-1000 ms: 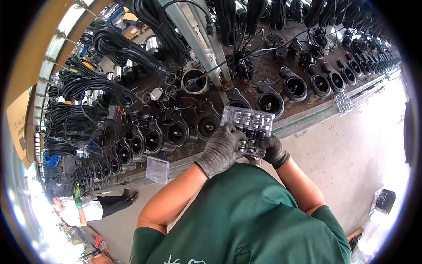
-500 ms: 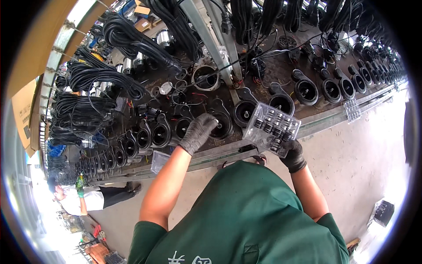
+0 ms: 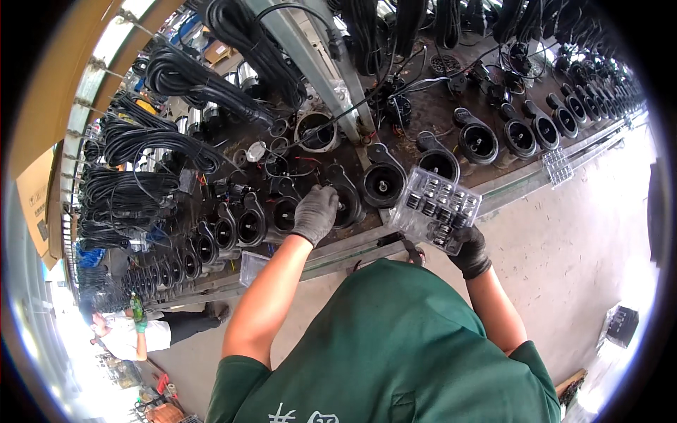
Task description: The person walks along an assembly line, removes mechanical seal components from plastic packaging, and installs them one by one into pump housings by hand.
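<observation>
My left hand [image 3: 316,213], in a dark grey glove, reaches over a round black pump housing [image 3: 350,199] on the bench. Its fingers are bent together at the housing's centre and cover most of the shaft there; what they hold, if anything, is hidden. My right hand [image 3: 472,254], gloved too, grips the lower right corner of a clear plastic tray [image 3: 416,224]. Several small black-and-silver spring seals [image 3: 443,213] sit in its pockets, and pockets toward the lower left hold none. Just left of the tray stands another black housing [image 3: 383,185] with its shaft showing.
Similar housings [image 3: 478,140] line the bench's front edge both ways. Coiled black cables [image 3: 194,81] hang behind, beside a metal post [image 3: 293,49]. Clear trays [image 3: 558,168] [image 3: 252,268] rest at the edge. A person [image 3: 134,337] holding a green bottle is at lower left.
My left fingertips have shifted onto the shaft in the housing and now hide it. The tray stays in my right hand almost unmoved. The whole view has shifted slightly.
</observation>
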Available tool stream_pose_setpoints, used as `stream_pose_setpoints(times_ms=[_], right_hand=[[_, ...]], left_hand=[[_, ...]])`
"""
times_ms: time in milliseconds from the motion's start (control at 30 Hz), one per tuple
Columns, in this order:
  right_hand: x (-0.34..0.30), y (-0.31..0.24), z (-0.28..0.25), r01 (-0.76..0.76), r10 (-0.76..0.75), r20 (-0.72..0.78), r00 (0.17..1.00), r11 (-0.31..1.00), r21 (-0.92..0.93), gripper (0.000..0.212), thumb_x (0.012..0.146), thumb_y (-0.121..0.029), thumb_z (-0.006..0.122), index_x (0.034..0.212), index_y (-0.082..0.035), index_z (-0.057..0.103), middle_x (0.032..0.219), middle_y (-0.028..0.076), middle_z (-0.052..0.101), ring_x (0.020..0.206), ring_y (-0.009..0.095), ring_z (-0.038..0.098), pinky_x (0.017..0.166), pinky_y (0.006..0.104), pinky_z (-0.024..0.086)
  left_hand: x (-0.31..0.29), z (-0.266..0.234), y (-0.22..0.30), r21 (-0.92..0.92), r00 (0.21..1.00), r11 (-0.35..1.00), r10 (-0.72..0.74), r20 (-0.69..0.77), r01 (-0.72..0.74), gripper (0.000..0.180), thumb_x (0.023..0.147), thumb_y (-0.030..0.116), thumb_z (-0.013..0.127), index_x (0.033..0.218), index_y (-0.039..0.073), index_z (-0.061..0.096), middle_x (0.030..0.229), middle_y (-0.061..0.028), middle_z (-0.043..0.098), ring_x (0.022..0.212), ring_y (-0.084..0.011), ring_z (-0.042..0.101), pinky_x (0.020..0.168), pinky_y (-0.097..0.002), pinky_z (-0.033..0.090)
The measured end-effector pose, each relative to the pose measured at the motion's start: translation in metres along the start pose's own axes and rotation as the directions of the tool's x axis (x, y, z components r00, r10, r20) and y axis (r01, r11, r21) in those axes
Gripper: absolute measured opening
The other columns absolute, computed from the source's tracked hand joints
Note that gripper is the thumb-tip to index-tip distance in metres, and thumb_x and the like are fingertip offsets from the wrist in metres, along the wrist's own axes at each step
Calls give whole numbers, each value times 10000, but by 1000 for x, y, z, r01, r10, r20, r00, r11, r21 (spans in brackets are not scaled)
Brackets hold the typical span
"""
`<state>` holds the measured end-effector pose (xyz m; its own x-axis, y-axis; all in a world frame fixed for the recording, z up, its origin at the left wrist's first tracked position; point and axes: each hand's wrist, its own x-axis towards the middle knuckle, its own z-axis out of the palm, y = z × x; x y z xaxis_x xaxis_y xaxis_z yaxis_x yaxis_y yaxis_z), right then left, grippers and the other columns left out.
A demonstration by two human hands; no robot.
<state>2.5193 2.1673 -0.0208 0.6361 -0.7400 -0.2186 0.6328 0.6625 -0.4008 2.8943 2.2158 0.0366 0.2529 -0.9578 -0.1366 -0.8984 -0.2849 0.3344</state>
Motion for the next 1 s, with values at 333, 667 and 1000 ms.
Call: stream_pose_setpoints(times_ms=[333,667,1000], right_hand=[[-2,-6,-18,6,-7,26,1000,999,37,688,767,-133,646,1419,55,538,1357,190,643,1227,343,636,1122,476,489],[5,0,-18,68,-72,144,987,997,32,711,866,-280,719,1465,40,509,1429,174,613,1295,306,611,1130,459,484],[9,-21,-5,-51,55,100,993,998,-39,760,750,-146,666,1469,43,506,1435,185,613,1298,321,600,1165,461,444]], left_hand=[[5,22,-5,343,987,930,96,126,-134,245,892,173,657,1133,126,661,1060,-165,664,1002,-378,679,845,-493,557],[-6,17,-12,179,976,960,213,37,-216,303,848,154,709,1141,84,677,1116,-187,651,1099,-403,636,920,-511,532],[3,17,-7,363,984,915,155,88,-176,262,819,161,758,1071,96,723,1013,-172,691,984,-390,676,854,-501,548]])
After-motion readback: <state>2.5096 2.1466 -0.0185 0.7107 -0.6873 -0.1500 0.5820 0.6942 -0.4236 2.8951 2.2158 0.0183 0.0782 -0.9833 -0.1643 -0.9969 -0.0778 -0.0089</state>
